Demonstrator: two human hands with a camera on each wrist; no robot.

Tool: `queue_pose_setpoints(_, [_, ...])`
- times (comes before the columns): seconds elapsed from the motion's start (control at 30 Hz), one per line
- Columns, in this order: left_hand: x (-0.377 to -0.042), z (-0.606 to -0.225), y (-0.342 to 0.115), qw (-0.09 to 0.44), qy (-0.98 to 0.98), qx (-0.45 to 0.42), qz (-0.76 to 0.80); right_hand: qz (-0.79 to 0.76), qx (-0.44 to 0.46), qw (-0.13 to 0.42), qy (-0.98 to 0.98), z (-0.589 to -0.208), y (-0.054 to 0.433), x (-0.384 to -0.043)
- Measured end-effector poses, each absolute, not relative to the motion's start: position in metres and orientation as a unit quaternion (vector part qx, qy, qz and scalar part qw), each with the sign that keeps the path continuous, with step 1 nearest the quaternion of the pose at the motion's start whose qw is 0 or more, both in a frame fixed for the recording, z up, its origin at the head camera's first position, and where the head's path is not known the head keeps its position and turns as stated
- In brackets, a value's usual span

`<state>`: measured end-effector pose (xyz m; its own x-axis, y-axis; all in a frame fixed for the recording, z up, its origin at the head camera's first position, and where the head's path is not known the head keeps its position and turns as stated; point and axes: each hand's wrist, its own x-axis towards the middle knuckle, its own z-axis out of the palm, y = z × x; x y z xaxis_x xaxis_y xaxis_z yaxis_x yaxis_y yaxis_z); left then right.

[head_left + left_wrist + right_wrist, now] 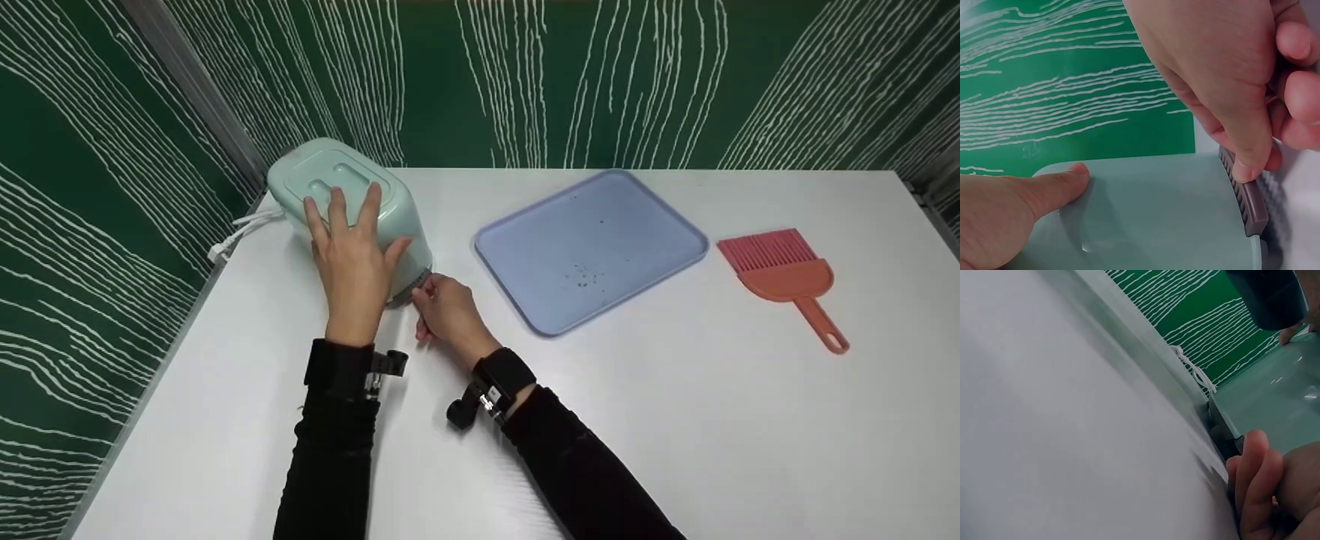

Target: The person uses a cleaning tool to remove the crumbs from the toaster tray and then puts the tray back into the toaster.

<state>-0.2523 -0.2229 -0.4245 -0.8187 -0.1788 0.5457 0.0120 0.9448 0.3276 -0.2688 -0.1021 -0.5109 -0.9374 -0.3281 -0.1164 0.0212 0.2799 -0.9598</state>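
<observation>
A mint-green toaster (409, 225) with two rounded recesses in its top stands at the table's back left. My left hand (349, 262) lies over its top and near side, fingers straight and spread, thumb resting on the side wall. Low at the toaster's right end, my right hand (450, 311) pinches the dark grey ridged edge of the crumb tray (1249, 205) between thumb and fingers. In the left wrist view the right thumb presses on those ridges. The right wrist view shows the right fingers (1258, 484) curled at the toaster's base, close over the table.
Right of the toaster lies a blue tray (555, 232) with small dark crumbs on it. Farther right is a red-orange brush (787, 281). A white cord with plug (217, 251) trails to the table's left edge. Green panels (435, 82) with white lines border the table.
</observation>
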Motion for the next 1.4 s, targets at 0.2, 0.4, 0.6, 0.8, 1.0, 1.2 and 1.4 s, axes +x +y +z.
queue_pose_setpoints(0.2, [-0.2530, -0.4249, -0.2233, 0.294, -0.940, 0.051, -0.166, -0.553, -0.112, 0.115, 0.817, -0.5130, -0.1052, -0.2707])
queue_pose_setpoints(0.4, [-0.2534, -0.4239, -0.2229, 0.284, -0.943, 0.057, -0.161, -0.550, -0.113, 0.106, 0.821, -0.5141, -0.1063, -0.2708])
queue_pose_setpoints(0.6, [-0.2526, -0.4240, -0.2221, 0.284, -0.944, 0.059, -0.157, -0.548, -0.121, 0.107, 0.820, -0.5151, -0.1056, -0.2707])
queue_pose_setpoints(0.8, [-0.2536, -0.4255, -0.2218, 0.293, -0.941, 0.051, -0.160, -0.533, -0.138, 0.125, 0.825, -0.5135, -0.1016, -0.2726])
queue_pose_setpoints(1.0, [-0.2530, -0.4248, -0.2206, 0.291, -0.942, 0.052, -0.158, -0.510, -0.156, 0.133, 0.836, -0.5127, -0.0990, -0.2751])
queue_pose_setpoints(1.2, [-0.2535, -0.4248, -0.2227, 0.290, -0.944, 0.052, -0.152, -0.501, -0.155, 0.126, 0.842, -0.5120, -0.0996, -0.2741])
queue_pose_setpoints(1.4, [-0.2539, -0.4262, -0.2232, 0.288, -0.943, 0.057, -0.156, -0.511, -0.155, 0.146, 0.833, -0.5115, -0.0966, -0.2697])
